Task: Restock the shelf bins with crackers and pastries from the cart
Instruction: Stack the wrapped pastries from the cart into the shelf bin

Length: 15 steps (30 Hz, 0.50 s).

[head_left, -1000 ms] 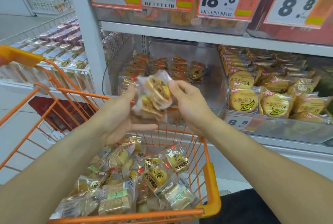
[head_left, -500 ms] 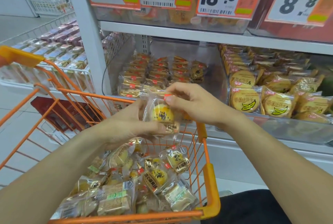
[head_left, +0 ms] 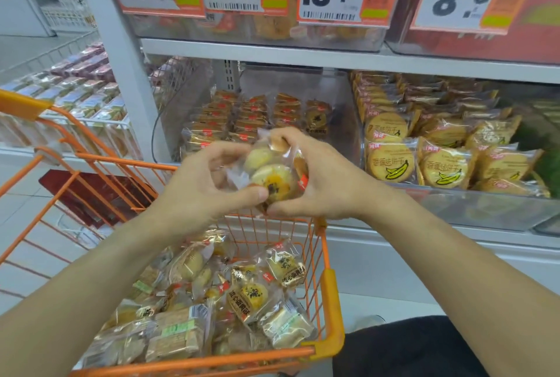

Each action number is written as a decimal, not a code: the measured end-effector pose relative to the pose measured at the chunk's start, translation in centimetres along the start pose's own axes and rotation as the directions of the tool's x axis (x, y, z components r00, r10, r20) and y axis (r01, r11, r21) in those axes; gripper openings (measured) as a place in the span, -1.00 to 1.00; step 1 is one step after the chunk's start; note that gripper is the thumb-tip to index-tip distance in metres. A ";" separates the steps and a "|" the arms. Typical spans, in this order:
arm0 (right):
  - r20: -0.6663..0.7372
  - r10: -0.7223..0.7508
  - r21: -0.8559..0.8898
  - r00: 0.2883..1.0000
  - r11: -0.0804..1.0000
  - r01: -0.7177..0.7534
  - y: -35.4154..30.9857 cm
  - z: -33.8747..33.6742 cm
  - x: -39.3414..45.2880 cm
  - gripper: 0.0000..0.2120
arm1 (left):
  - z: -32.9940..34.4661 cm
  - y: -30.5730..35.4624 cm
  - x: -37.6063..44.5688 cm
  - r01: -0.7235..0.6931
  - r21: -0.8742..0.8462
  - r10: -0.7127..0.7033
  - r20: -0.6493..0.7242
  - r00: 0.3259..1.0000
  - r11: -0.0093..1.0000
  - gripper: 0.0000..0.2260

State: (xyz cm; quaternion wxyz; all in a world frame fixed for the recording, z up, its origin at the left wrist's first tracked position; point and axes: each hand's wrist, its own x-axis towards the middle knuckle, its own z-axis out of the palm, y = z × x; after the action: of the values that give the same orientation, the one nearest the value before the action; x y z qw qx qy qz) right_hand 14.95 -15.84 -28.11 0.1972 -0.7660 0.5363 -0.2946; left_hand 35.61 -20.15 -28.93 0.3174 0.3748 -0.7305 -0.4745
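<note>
Two pastries (head_left: 269, 175) now lower between both hands (head_left: 266, 182)

We are looking at a white shelf (head_left: 303, 53) that is carrying clear bins: the left bin (head_left: 348, 134) is holding rows of wrapped pastries (head_left: 248, 117), and the right bin (head_left: 485, 207) is holding banana-printed crackers (head_left: 391, 164). Below, the orange cart (head_left: 330, 301) is carrying a loose heap of wrapped pastry packets (head_left: 251, 298) and is standing on the pale floor (head_left: 18, 255).
</note>
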 end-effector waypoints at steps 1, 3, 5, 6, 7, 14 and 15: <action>-0.076 -0.030 0.015 0.997 0.999 0.031 0.1 0.1 0.0 -0.18 | 0.4 0.1 0.1 -0.040 -0.041 0.038 -0.041 0.998 0.998 -0.41; -0.193 -0.069 0.027 0.979 0.997 0.076 0.3 0.3 0.1 -0.20 | 1.4 0.4 0.2 -0.085 -0.093 0.081 -0.047 0.996 0.992 -0.39; -0.256 -0.096 -0.023 0.962 0.995 0.094 0.6 0.3 0.0 -0.24 | 2.0 0.3 0.4 -0.111 -0.034 0.111 0.008 0.994 0.993 -0.36; -0.270 -0.106 -0.067 0.957 0.994 0.092 0.9 0.1 -0.1 -0.25 | 2.1 0.1 0.7 -0.130 0.048 0.128 0.038 0.991 0.990 -0.36; -0.279 -0.105 -0.117 0.955 0.990 0.075 1.3 -0.1 -0.1 -0.24 | 2.1 0.0 1.2 -0.155 0.155 0.147 0.062 0.987 0.976 -0.36; -0.411 -0.005 -0.366 0.912 0.917 -0.160 4.1 -1.1 -0.1 -0.20 | 3.0 0.3 10.4 -0.065 0.606 0.110 -0.037 0.993 0.793 -0.62; -0.417 0.002 -0.391 0.909 0.902 -0.181 4.3 -1.1 -0.1 -0.23 | 3.6 0.0 11.9 -0.048 0.670 0.097 -0.036 0.995 0.741 -0.66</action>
State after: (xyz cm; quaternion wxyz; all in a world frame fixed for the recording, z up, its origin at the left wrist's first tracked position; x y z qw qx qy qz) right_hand 11.14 -17.22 -29.95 -0.0747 -0.6855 0.6522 -0.3147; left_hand 26.53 -28.60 -28.88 0.2051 0.4511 -0.8546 -0.1556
